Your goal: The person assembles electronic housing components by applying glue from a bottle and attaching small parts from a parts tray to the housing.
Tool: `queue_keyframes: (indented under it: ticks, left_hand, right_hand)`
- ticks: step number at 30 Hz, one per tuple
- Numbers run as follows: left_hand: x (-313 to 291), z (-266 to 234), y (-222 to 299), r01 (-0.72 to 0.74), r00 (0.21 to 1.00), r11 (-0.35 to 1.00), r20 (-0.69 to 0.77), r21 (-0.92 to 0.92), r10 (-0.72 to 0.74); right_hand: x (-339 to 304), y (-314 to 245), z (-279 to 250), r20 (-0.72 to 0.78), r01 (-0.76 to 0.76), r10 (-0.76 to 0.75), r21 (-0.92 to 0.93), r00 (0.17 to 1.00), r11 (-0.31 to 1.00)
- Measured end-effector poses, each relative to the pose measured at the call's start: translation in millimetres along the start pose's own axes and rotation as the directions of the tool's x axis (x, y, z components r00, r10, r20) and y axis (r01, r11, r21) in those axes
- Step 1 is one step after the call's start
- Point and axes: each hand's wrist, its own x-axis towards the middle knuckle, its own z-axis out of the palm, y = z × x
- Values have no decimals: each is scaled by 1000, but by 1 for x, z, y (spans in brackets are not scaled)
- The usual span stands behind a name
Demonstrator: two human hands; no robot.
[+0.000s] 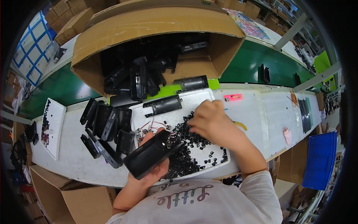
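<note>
My left hand (pixel 161 170) is wrapped round a black plastic shell (pixel 147 155), tilted with its open end toward the upper right. Just above a heap of small black plastic parts (pixel 182 162) is my right hand (pixel 212 118), its fingers curled together; whatever they may hold is hidden. The heap lies in a white foam tray (pixel 220 162). Small metal pieces with red wires (pixel 143 131) lie beyond the held shell, partly covered by it. Another black shell (pixel 164 106) rests across the tray's far end.
A large open cardboard box (pixel 156 31) full of black shells stands at the back. More black shells (pixel 109 125) are stacked left of the tray. A second white tray (pixel 56 128) is far left. A pink lighter (pixel 233 97) and yellow-handled tool (pixel 240 125) lie right.
</note>
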Motion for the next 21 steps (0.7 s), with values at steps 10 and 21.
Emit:
queue_keyframes:
  ticks: [10, 21]
  left_hand:
    - [4, 2, -5, -60, 987, 987, 156, 150, 37]
    - [9, -2, -15, 61, 987, 971, 130, 229, -93]
  right_hand:
    - [0, -7, 24, 97, 74, -76, 20, 992, 997]
    - [4, -24, 8, -110, 116, -66, 562, 992, 819]
